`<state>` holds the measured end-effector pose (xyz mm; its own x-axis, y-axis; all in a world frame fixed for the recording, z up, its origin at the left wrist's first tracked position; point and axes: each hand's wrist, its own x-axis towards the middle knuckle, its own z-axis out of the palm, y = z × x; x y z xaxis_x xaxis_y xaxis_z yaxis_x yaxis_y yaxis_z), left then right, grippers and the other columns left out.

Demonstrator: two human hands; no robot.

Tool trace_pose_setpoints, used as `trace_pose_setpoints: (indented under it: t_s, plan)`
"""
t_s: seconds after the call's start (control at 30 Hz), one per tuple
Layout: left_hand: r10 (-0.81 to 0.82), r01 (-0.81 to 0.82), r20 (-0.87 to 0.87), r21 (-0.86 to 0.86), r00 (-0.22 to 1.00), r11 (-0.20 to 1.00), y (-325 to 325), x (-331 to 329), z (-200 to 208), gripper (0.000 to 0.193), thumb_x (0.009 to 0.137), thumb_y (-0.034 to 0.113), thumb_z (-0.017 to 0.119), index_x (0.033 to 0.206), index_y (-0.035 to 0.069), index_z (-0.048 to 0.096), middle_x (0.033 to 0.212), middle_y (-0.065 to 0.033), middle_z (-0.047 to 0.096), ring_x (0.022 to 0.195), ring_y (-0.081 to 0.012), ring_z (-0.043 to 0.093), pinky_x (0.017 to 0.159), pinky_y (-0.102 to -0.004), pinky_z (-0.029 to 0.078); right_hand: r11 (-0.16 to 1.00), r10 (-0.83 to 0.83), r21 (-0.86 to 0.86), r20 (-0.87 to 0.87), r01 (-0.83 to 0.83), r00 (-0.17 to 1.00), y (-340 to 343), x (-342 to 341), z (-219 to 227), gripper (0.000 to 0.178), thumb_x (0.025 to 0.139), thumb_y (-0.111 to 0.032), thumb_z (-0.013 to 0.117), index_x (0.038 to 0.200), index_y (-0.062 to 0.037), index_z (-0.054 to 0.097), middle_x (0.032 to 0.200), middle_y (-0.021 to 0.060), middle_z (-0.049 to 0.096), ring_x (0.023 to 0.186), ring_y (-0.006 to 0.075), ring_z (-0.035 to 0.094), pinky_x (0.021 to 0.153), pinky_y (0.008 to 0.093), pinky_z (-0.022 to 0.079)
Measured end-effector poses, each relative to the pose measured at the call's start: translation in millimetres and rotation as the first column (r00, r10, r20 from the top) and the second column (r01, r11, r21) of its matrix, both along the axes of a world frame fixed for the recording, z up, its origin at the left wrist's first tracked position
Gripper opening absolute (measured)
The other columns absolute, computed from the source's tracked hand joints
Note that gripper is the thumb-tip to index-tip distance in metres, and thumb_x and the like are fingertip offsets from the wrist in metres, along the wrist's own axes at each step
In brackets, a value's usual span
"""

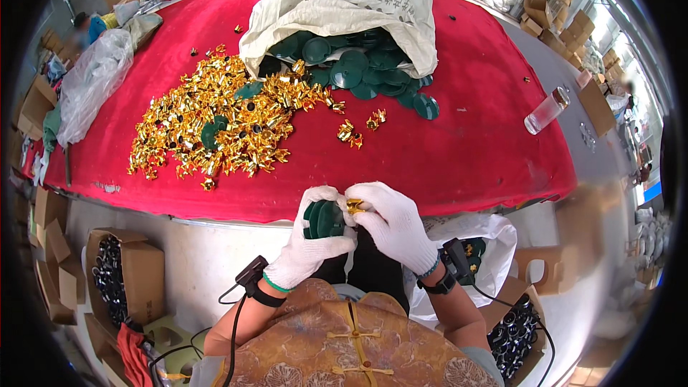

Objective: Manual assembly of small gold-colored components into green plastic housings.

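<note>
In a white knitted glove, my left hand point(304, 247) is closed around a small stack of dark green round discs point(324, 219). My right hand point(387, 218), gloved the same way, pinches a shiny gold claw-shaped piece point(355, 206) right beside the discs. Both hands are held just off the near edge of the red-covered table. On the cloth lies a wide heap of similar gold pieces point(215, 115), with a few green discs among them. More green discs point(351, 68) spill from the mouth of a white woven sack point(337, 7).
A clear glass jar point(547, 110) lies on its side at the table's right. Cardboard boxes with dark glossy parts stand on the floor at left point(111, 279) and right point(512, 337). A white bag point(494, 233) beside my right forearm holds green and gold pieces. People are in the background.
</note>
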<state>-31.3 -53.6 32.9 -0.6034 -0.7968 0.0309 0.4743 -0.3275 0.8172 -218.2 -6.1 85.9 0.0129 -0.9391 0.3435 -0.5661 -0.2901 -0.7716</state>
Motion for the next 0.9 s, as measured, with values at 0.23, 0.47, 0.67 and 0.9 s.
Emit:
trace_pose_setpoints:
  t_s: [0.23, 0.47, 0.67, 0.9]
  plan:
    - [-0.044, 0.052, 0.049, -0.169, 0.998, 0.984, 0.3, 5.5, -8.0, 0.092, 0.062, -0.014, 0.086, 0.138, 0.012, 0.041, 0.129, -0.0067, 0.051, 0.117, -0.0172, 0.055, 0.097, -0.0343, 0.052, 0.999, 0.02, -0.042, -0.036, -0.021, 0.999, 19.4, 13.4, -9.3, 0.032, 0.089, -0.008, 0.072, 0.121, -0.007, 0.069, 0.118, 0.0156, 0.071, 0.103, 0.0367, 0.071, 0.087, 0.0404, 0.06]
    - [0.014, 0.016, 0.109, -0.274, 0.994, 0.961, 4.9, 2.4, -7.9, 0.089, 0.064, -0.007, 0.091, 0.136, 0.011, 0.043, 0.124, -0.0057, 0.05, 0.112, -0.0159, 0.053, 0.094, -0.0331, 0.051, 0.998, -0.058, -0.031, 0.055, 0.06, 0.997, 31.2, 19.6, -29.1, 0.03, 0.089, -0.007, 0.073, 0.119, -0.0062, 0.071, 0.117, 0.0158, 0.072, 0.103, 0.0367, 0.072, 0.086, 0.0402, 0.059]
    - [0.1, 0.032, 0.292, -0.415, 0.951, 0.909, 12.7, 1.1, -8.7, 0.08, 0.071, 0.0, 0.09, 0.135, 0.01, 0.044, 0.12, -0.0048, 0.048, 0.105, -0.0141, 0.052, 0.092, -0.0319, 0.05, 0.994, -0.107, 0.049, 0.117, 0.102, 0.987, 39.5, 26.9, -40.7, 0.03, 0.089, -0.007, 0.074, 0.119, -0.0055, 0.07, 0.113, 0.0154, 0.072, 0.098, 0.0364, 0.072, 0.082, 0.0389, 0.058]
    - [-0.002, 0.112, 0.374, -0.273, 0.928, 0.955, 24.3, 7.1, -5.5, 0.075, 0.074, 0.007, 0.091, 0.133, 0.009, 0.045, 0.12, -0.0082, 0.051, 0.108, -0.0191, 0.055, 0.094, -0.0358, 0.05, 0.987, -0.066, 0.151, 0.016, 0.063, 0.998, 45.4, 25.2, -59.9, 0.025, 0.091, -0.016, 0.074, 0.111, -0.0022, 0.069, 0.099, 0.0137, 0.07, 0.085, 0.0304, 0.071, 0.07, 0.0372, 0.056]
